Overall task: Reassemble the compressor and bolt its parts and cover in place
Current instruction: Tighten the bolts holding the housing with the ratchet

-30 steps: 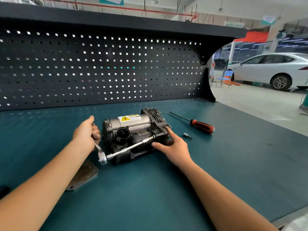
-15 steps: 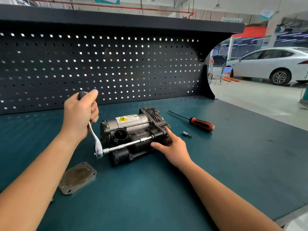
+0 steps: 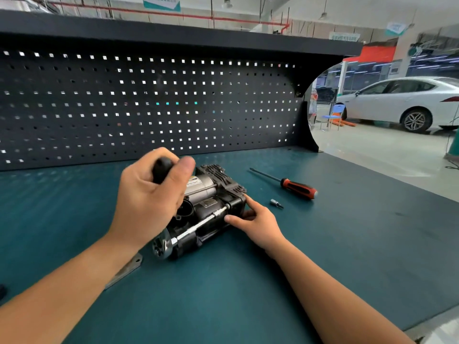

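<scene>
One view to call, the one from my head, and one big swing in it. My left hand [image 3: 149, 202] has carried the ratchet [image 3: 161, 170] handle from low by the counter [image 3: 248, 281] up and over the top of the compressor [image 3: 213, 192], fingers clamped round the black grip. That is most of a stroke on the bolt. The extension bar [image 3: 201, 223] runs along the compressor's near side to its far end. My right hand [image 3: 258, 223] hasn't budged; its fingers [image 3: 233, 218] lie straight, pressing that end to steady the body, which sits mid-counter.

The bolt head is hidden behind the socket, so I can't say how far it has seated. The cover plate [image 3: 124, 270] lies flat under my left forearm, not yet fitted. Screwdriver [image 3: 296, 188] and loose bit [image 3: 275, 203] wait to the right.
</scene>
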Demonstrator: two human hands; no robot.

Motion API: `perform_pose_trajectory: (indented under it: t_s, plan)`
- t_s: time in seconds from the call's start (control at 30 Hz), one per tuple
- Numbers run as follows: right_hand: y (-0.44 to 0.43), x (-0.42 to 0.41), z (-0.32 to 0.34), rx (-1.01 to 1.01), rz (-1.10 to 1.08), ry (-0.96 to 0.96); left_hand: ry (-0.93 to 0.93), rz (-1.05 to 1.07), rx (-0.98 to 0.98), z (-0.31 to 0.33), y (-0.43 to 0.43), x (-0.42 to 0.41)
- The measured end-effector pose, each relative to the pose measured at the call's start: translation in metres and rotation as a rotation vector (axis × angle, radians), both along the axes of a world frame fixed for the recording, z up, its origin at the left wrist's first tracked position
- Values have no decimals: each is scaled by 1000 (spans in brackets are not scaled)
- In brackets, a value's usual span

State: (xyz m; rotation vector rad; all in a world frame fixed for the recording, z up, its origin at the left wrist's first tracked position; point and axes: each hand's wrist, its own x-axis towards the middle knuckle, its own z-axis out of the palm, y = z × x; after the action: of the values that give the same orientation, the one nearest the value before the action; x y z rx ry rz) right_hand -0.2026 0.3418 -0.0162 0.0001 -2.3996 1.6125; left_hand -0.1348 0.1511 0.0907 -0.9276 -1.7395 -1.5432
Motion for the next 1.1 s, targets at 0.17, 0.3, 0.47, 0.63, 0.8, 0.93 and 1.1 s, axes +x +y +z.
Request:
perform_pose_trajectory:
  t_s: [0.17, 0.3, 0.47, 0.63, 0.8, 0.93, 1.1]
  plan:
    - [-4, 1, 1, 51, 51, -31, -278, 115, 257, -4, -23, -27]
    - [-8, 4, 3, 66, 103, -41, -951, -45, 637, -7, -56, -62]
    - [-9, 8, 5, 152, 131, -65, -1135, -191, 800, -17, -58, -71]
    - [-16, 5, 2, 381, 8, -100, -957, -180, 540, 3, -54, -69]
    - [-16, 5, 1, 416, -7, -82, -799, -204, 466, 6, -51, -64]
    - [-17, 6, 1, 434, -29, -74, -735, -211, 410, 7, -51, -62]
    - [-16, 7, 1, 450, -27, -71, -574, -208, 193, 18, -44, -49]
